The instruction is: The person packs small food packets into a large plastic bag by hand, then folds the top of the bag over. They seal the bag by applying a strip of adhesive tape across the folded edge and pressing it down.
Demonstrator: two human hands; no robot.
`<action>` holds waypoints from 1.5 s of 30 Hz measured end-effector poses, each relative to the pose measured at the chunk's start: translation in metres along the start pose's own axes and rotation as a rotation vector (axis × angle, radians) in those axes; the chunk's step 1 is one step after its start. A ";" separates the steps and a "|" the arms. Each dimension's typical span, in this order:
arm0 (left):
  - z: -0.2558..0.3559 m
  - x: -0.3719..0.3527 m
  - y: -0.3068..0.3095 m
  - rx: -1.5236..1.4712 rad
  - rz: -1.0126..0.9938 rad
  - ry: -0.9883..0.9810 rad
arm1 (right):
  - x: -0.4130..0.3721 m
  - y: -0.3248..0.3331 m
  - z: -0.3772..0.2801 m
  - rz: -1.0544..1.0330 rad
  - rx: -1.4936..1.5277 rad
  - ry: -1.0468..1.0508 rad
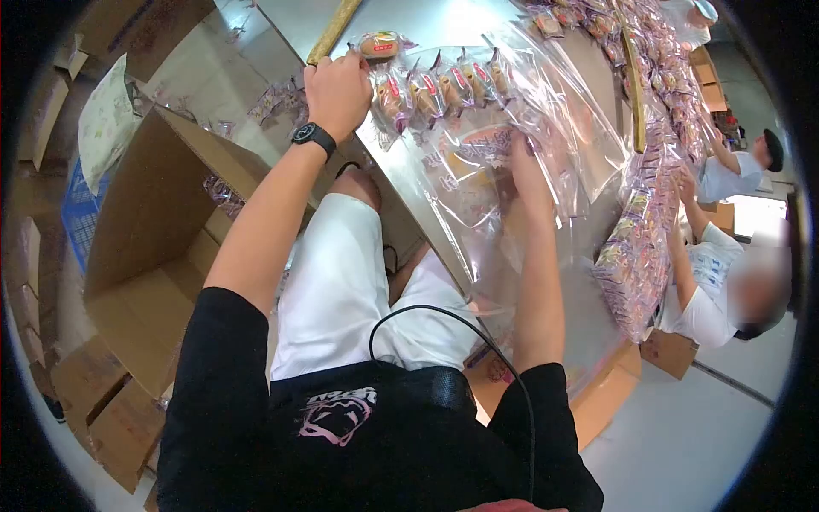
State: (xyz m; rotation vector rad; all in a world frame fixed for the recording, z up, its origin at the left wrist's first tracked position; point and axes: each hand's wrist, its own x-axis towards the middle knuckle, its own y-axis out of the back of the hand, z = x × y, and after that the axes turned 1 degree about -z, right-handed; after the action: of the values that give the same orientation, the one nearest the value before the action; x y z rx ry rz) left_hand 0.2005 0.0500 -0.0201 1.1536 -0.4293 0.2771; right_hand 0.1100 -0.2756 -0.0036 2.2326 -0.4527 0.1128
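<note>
Small wrapped cakes (pixel 452 88) stand in a row on the metal table (pixel 290 17), at the mouth of a large clear printed plastic bag (pixel 469 162). My left hand (pixel 339 92), with a black watch on its wrist, is at the left end of the row, its fingers bent against the end packet. What its fingertips grip is hidden. One more wrapped cake (pixel 380 44) lies just beyond the row, near those fingertips. My right hand (pixel 525 162) is inside or behind the clear film of the bag, and its fingers are blurred by the plastic.
A long heap of wrapped cakes (pixel 644 230) runs along the right side, with wooden strips (pixel 633 85) beside it. Co-workers (pixel 708 264) stand beyond the heap. An open cardboard box (pixel 162 222) and a blue crate (pixel 81 213) are at the left.
</note>
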 end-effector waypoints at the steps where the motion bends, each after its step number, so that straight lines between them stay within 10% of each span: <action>1: -0.001 0.003 0.001 0.004 0.001 0.005 | 0.004 0.001 -0.004 0.059 -0.006 0.025; 5: 0.002 0.002 -0.005 -0.035 0.040 0.029 | 0.015 -0.003 -0.021 0.310 0.086 -0.041; 30: 0.001 0.003 -0.008 -0.043 0.033 0.044 | 0.064 -0.049 -0.018 0.242 0.479 -0.265; 38: 0.001 0.003 -0.006 -0.058 0.038 0.032 | 0.037 -0.033 0.016 -0.050 0.162 -0.163; 42: 0.000 0.004 -0.006 -0.065 0.046 0.031 | -0.027 0.042 -0.021 -0.100 -0.429 0.418; 45: 0.002 0.002 -0.005 -0.049 0.037 0.044 | -0.056 0.076 -0.005 -0.020 -0.478 0.299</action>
State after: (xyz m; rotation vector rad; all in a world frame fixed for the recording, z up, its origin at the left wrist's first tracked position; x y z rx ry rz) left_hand 0.2042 0.0467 -0.0222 1.0910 -0.4167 0.3219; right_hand 0.0310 -0.3005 0.0415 1.7156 -0.2593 0.2916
